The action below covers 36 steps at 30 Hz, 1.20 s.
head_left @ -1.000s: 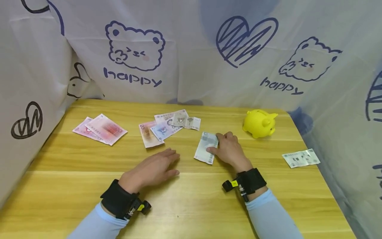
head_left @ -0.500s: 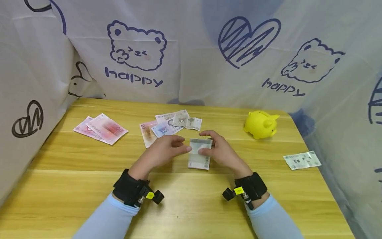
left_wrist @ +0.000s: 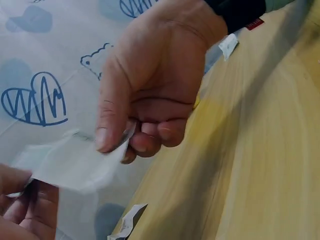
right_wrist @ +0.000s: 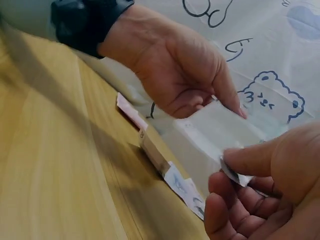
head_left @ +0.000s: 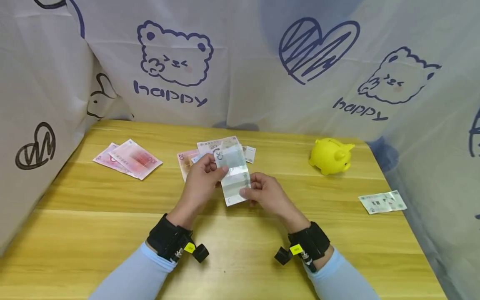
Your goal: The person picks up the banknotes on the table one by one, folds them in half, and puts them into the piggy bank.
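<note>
A pale green banknote [head_left: 233, 177] is held up over the middle of the table, slightly tilted. My left hand [head_left: 201, 177] pinches its left edge between thumb and fingers. At its lower right edge, the thumb and fingers of my right hand [head_left: 267, 191] grip it. In the right wrist view the banknote [right_wrist: 215, 135] shows creases across it and is stretched between both hands. Behind it lie several overlapping notes, among them an orange-brown one [head_left: 183, 160] and a purple one [head_left: 204, 146]; the raised note and left hand partly hide them.
Two pink-red banknotes [head_left: 136, 160] overlap at the left of the wooden table [head_left: 93, 250]. A yellow piggy bank [head_left: 331, 156] stands at the back right. Another green note [head_left: 382, 203] lies by the right edge. Printed white cloth [head_left: 247, 75] encloses the back and sides.
The green banknote has been lifted off the table and moved left. My left hand has come in from the left and taken hold of its other edge.
</note>
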Tool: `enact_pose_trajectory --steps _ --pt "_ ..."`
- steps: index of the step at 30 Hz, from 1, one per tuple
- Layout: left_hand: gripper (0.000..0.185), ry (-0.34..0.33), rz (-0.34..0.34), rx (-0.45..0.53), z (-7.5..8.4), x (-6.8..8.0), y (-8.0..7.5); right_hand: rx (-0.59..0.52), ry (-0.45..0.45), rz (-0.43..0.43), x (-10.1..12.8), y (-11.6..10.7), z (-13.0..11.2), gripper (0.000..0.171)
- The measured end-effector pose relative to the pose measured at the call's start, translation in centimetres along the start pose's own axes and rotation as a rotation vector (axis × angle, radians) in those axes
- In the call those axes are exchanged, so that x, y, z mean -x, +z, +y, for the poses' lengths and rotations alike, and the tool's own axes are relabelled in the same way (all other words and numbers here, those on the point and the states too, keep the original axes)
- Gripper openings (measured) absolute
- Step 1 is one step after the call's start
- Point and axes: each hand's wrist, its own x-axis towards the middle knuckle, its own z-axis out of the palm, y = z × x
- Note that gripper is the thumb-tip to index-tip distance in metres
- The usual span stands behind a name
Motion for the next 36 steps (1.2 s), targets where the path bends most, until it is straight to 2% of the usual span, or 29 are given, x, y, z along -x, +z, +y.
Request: enact_pose_trajectory --steps 2,6,11,15,19,21,23,25,26,27,29,31,33,36 --pt "0.025 0.005 0.028 0.034 0.1 -0.1 -0.4 -0.003 -0.014 0.019 0.0 0.0 0.1 0.019" --pt "0.034 0.004 0.014 0.082 0.1 -0.4 -1.3 -0.083 -0.047 0.069 0.1 -0.2 0.0 0.015" --pt "0.029 0.025 0.0 0.124 0.2 -0.4 -2.3 -0.104 -0.063 0.139 0.2 -0.8 -0.3 0.016" --pt "0.02 0.029 0.004 0.087 0.4 -0.4 -2.7 -0.108 -0.078 0.23 0.5 -1.4 -0.8 0.018" --pt "0.023 0.054 -0.024 -0.03 0.4 -0.5 -2.7 -0.099 -0.114 0.312 0.8 -1.9 -1.1 0.019" --pt "0.03 0.104 -0.011 -0.184 0.4 -0.5 -2.7 -0.098 -0.131 0.338 0.9 -2.1 -1.3 0.02" --pt "0.046 0.153 -0.01 -0.372 0.4 -0.2 -2.5 -0.099 -0.139 0.357 1.1 -2.2 -1.4 0.021" --pt "0.065 0.204 -0.056 -0.561 0.6 0.3 -2.1 -0.102 -0.138 0.353 1.2 -2.3 -1.4 0.02" --pt "0.071 0.234 -0.103 -0.65 0.8 0.6 -1.9 -0.1 -0.134 0.342 1.2 -2.2 -1.5 0.02" --pt "0.074 0.252 -0.17 -0.7 0.9 1.0 -1.5 -0.102 -0.128 0.324 1.3 -2.2 -1.6 0.02" --pt "0.076 0.278 -0.301 -0.757 1.1 1.7 -0.8 -0.11 -0.126 0.262 1.4 -2.0 -1.7 0.025" --pt "0.066 0.293 -0.354 -0.77 1.1 2.1 -0.2 -0.125 -0.133 0.184 1.6 -1.7 -1.9 0.029" --pt "0.042 0.291 -0.316 -0.763 0.9 2.1 0.2 -0.123 -0.145 0.122 1.8 -1.5 -2.1 0.032" --pt "0.014 0.25 -0.21 -0.681 0.4 1.8 0.4 -0.007 -0.185 0.105 1.9 -1.2 -2.1 0.029"
